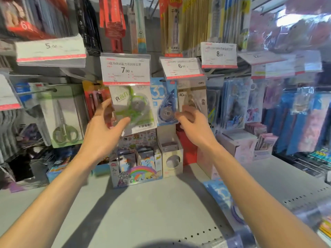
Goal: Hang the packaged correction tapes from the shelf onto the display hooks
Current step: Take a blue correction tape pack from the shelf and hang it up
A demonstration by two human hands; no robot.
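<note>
Correction tape in the green pack (133, 108) hangs under the 7.90 price tag (125, 70), and the left hand (102, 138) is right up on it, fingers spread, thumb against the lower front of the blister, index finger reaching behind its left edge. It looks like steadying or seating rather than a firm grip. The right hand (192, 126) sits by the blue pack (166, 102) next door, fingers loosely curled at its lower right edge; whether they actually pinch it, I can't tell.

By my read, this is the seating step: packs on the hooks, being squared up. More stock waits, too, with a blue pack lying on the shelf (152, 203) at the right (219, 191). The next move likely calls for letting go cleanly, dropping to that pack, and lining its hang hole up with a hook tip.

Both hung packs run long axis vertical, hang hole up, printed faces out toward the camera. The green one tilts slightly, bottom swung right.
</note>
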